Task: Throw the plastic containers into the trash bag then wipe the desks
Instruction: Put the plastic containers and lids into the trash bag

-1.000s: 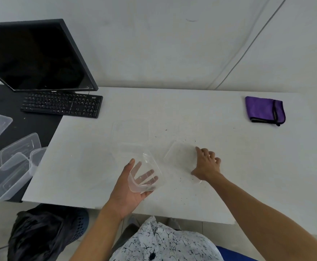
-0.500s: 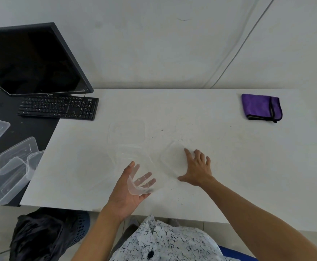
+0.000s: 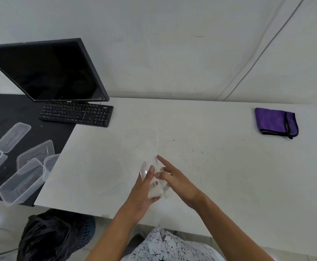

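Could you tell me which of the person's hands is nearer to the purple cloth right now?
The right hand. It lies over the white desk's middle, the purple cloth far off to its right; the left hand sits just beyond, farther away.

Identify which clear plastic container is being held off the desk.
The container between the left hand and right hand; the others lie on the desks.

Most of the white desk [image 3: 219,166] is left open; only a folded purple cloth [image 3: 275,120] is set at its far right, and a black keyboard [image 3: 76,113] overlaps its far-left corner.
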